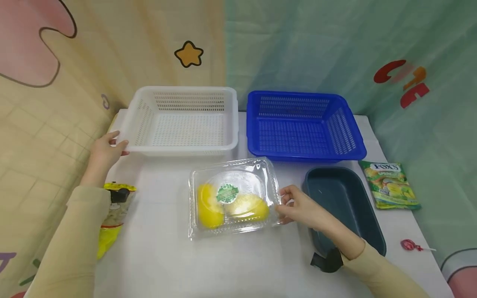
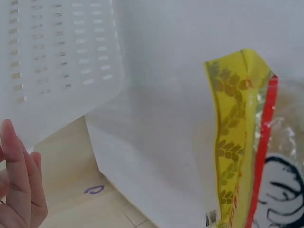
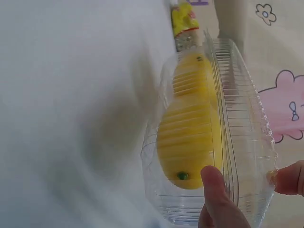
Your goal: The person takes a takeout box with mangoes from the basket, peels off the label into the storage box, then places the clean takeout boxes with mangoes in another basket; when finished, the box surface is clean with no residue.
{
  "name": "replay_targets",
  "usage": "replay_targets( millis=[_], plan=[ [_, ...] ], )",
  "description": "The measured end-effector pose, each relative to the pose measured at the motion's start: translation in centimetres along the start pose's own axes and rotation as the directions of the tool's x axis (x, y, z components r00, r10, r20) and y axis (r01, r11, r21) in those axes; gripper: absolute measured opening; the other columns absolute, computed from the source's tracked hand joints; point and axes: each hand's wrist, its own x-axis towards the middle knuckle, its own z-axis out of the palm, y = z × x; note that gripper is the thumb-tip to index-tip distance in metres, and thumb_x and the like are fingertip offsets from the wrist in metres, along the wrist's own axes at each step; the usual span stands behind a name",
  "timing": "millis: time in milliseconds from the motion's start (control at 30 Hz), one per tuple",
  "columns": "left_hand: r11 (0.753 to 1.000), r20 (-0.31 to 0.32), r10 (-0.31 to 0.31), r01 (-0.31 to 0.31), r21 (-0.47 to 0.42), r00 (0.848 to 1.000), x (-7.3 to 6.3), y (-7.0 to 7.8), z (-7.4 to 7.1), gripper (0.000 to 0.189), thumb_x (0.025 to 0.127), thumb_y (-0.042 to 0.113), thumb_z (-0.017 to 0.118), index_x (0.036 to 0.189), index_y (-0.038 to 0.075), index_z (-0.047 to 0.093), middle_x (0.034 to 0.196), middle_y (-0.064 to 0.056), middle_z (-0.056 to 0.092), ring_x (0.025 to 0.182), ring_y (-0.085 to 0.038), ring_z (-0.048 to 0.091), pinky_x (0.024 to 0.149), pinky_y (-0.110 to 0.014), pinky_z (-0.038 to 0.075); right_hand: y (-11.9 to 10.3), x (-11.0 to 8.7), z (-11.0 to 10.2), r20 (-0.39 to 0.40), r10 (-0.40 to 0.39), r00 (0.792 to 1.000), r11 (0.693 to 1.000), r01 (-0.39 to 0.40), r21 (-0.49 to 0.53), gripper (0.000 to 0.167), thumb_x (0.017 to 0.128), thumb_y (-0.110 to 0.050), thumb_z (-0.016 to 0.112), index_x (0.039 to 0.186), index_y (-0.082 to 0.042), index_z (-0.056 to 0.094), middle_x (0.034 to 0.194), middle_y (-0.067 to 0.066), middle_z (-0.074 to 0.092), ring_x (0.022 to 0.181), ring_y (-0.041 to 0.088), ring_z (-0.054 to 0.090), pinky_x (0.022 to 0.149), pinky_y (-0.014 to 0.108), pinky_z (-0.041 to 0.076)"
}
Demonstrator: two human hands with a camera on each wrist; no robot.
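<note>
My right hand (image 1: pixel 302 209) grips the right edge of a clear plastic clamshell box (image 1: pixel 257 178), with thumb and fingers on its sides. Two yellow fruits (image 3: pixel 190 137) lie inside, one showing a green stem end, and the lid bears a round green-and-white label (image 1: pixel 226 193). The box is held tilted over the white table. At the front left corner of a white slotted basket (image 1: pixel 186 149), my left hand (image 1: pixel 104 153) has fairly straight fingers against the rim. In the left wrist view, the fingers (image 2: pixel 16 166) are at the basket's edge, partly cut off.
To the right of the white basket stands a blue basket (image 1: pixel 305 156). A dark teal tray (image 1: pixel 335 198) lies under my right forearm. A green Fox's candy bag (image 1: pixel 389 186) and a red lollipop (image 1: pixel 408 245) lie at the right edge. A yellow-and-clear packet (image 1: pixel 115 211) is beside my left forearm.
</note>
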Motion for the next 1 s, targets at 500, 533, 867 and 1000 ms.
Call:
replay_targets(
  millis=[500,533,867,1000],
  plan=[
    [0.999,-0.036,-0.020,0.019,-0.035,0.999,0.1,-0.4,0.7,0.065,0.104,0.034,0.040,0.157,0.005,0.016,0.150,-0.035,0.032,0.052,0.021,0.050,0.099,-0.036,0.045,2.9,2.2,-1.0,0.050,0.128,0.991,0.992,-0.128,0.005,0.068,0.090,-0.011,0.065,0.141,0.012,0.025,0.100,0.020,0.054,0.074,0.019,0.068,0.072,0.037,0.062],
    [0.999,-0.043,-0.011,0.009,-0.038,0.999,0.1,-0.5,0.7,0.065,0.104,0.033,0.040,0.157,0.004,0.017,0.149,-0.036,0.032,0.052,0.021,0.050,0.093,-0.026,0.046,2.8,2.2,-1.1,0.060,0.128,0.990,0.992,-0.128,0.007,0.068,0.090,-0.011,0.065,0.141,0.012,0.025,0.100,0.020,0.054,0.074,0.019,0.068,0.072,0.038,0.061],
    [0.964,-0.385,0.265,-0.257,0.075,0.884,-2.8,0.4,3.7,0.045,0.099,0.015,0.054,0.138,-0.007,0.050,0.137,-0.035,0.046,0.128,-0.051,0.040,0.104,-0.060,0.033,3.0,2.4,-1.2,0.084,0.133,0.988,0.990,-0.137,0.047,0.066,0.089,-0.012,0.066,0.138,0.010,0.027,0.105,0.020,0.050,0.078,0.019,0.067,0.075,0.039,0.061],
    [0.909,-0.351,0.412,-0.403,0.104,0.841,-5.8,1.8,6.4,0.035,0.096,0.008,0.060,0.128,-0.005,0.060,0.125,-0.029,0.058,0.114,-0.043,0.053,0.093,-0.049,0.044,3.0,2.3,-1.3,0.078,0.124,0.989,0.990,-0.129,0.056,0.069,0.089,-0.012,0.066,0.141,0.011,0.025,0.106,0.021,0.050,0.079,0.020,0.068,0.074,0.039,0.061]
  ],
)
